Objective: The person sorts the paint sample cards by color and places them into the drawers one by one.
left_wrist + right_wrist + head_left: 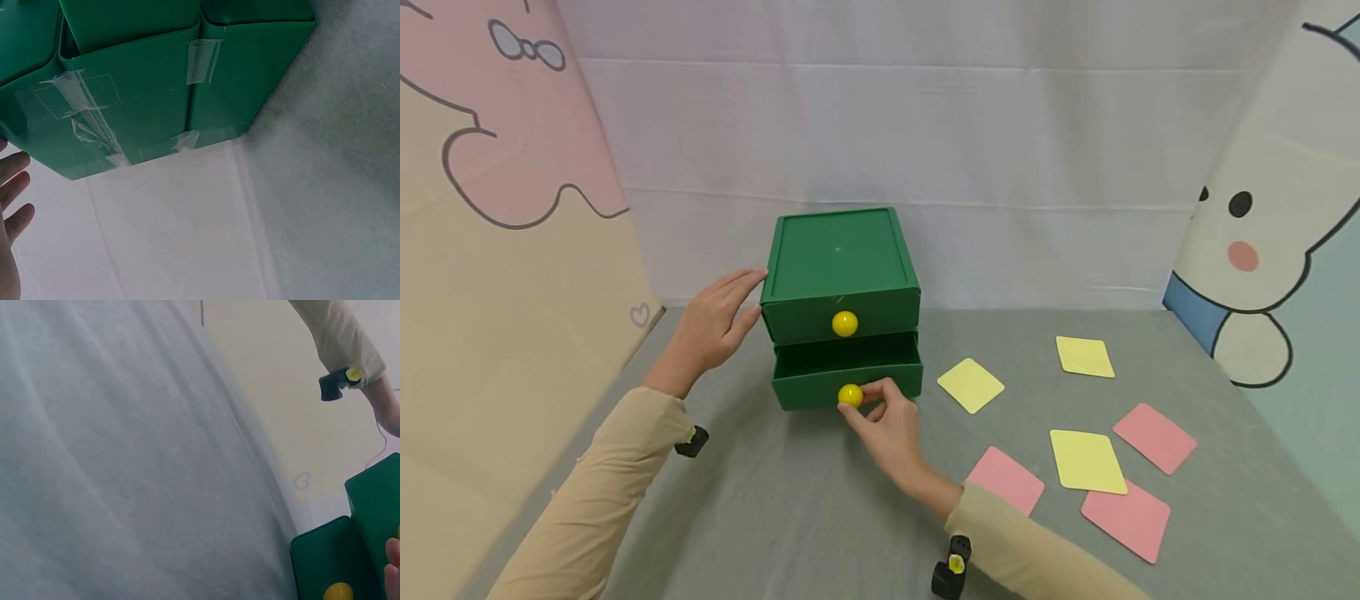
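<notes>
Right hand [891, 425] is pinching the round yellow knob [850, 395] of the lower drawer [847, 371] in the small green plastic two-drawer cabinet [841, 275]; drawer is sitting partly out, looks empty. Left hand [711, 325], fingers straight, is bracing the cabinet's side. Yellow and pink square cards [1086, 460] are lying right of the grip, none inside.

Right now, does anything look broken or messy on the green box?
Yes. The box has strips of clear tape stuck crookedly over its seams, peeling and wrinkled, as if patched. The lower drawer sticks out, its knob pinched by the right hand.
</notes>
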{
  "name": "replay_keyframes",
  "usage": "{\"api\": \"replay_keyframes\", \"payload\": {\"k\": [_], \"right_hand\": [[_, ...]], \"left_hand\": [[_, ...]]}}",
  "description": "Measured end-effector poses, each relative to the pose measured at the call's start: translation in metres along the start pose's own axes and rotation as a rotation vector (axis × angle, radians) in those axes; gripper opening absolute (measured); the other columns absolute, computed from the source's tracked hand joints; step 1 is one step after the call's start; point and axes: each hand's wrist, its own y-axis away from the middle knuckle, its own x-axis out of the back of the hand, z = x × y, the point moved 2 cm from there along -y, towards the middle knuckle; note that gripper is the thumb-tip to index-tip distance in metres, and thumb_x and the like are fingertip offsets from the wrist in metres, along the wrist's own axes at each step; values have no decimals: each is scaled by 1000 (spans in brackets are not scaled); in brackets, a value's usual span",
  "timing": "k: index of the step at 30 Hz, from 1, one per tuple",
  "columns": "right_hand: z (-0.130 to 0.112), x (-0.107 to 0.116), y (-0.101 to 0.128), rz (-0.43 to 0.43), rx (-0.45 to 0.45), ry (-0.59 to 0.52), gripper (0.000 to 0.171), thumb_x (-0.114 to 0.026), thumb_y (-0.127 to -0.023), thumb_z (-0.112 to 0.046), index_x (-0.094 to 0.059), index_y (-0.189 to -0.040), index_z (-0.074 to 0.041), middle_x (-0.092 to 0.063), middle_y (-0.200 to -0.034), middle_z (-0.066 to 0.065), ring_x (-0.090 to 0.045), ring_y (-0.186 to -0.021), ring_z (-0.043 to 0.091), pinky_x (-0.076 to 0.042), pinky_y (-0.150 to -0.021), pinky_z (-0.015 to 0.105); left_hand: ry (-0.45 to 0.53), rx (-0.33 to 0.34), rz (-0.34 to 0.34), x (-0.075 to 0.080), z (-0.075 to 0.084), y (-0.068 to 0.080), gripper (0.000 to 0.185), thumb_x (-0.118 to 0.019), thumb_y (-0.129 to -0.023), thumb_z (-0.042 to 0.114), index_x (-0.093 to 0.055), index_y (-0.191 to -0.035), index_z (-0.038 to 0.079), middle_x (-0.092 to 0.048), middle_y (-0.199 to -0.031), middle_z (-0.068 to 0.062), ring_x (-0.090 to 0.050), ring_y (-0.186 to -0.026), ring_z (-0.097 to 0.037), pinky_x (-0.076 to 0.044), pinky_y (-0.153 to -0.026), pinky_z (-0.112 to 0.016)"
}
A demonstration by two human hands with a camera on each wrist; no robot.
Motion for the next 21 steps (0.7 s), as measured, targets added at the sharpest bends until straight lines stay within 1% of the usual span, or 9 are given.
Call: {"api": "replay_keyframes", "payload": {"k": [4,11,18,19,21], "right_hand": [[-5,5,11,-33,-19,-9,28,-71,-78,-28,-57,-93,-8,-62,-83,8,-47,-50,7,-43,-46,19],[-10,12,24,-47,-39,2,29,-72,-77,-28,-58,-94,-10,-61,-81,1,-46,-49,4,-43,-44,19],[-10,16,34,-67,-56,1,30,-73,-77,-30,-58,-93,-10,-62,-80,2,-45,-47,2,-42,-42,20],[-10,17,35,-70,-61,1,30,-73,-77,-30,-58,-93,-10,-61,-77,2,-45,-47,2,-42,-42,20],[-10,17,37,-75,-69,-5,30,-73,-76,-30,-58,-93,-10,-61,-77,1,-45,-46,3,-42,-42,20]], "left_hand": [[-6,0,-2,0,0,0,51,-36,-98,36,-47,-130,-2,-52,-125,-22,-45,-119,-35,-35,-98,-49],[-12,3,-4,1,1,0,52,-36,-98,36,-48,-129,-3,-52,-124,-22,-45,-118,-35,-36,-97,-50],[-16,12,-10,3,2,0,55,-32,-98,40,-47,-129,-3,-52,-125,-22,-45,-119,-35,-35,-98,-50],[-16,12,-11,3,2,0,55,-33,-98,39,-47,-129,-3,-52,-125,-22,-45,-119,-35,-35,-98,-50],[-14,11,-12,3,2,0,53,-35,-98,37,-47,-129,-3,-52,-125,-22,-45,-119,-35,-35,-98,-50]]}}
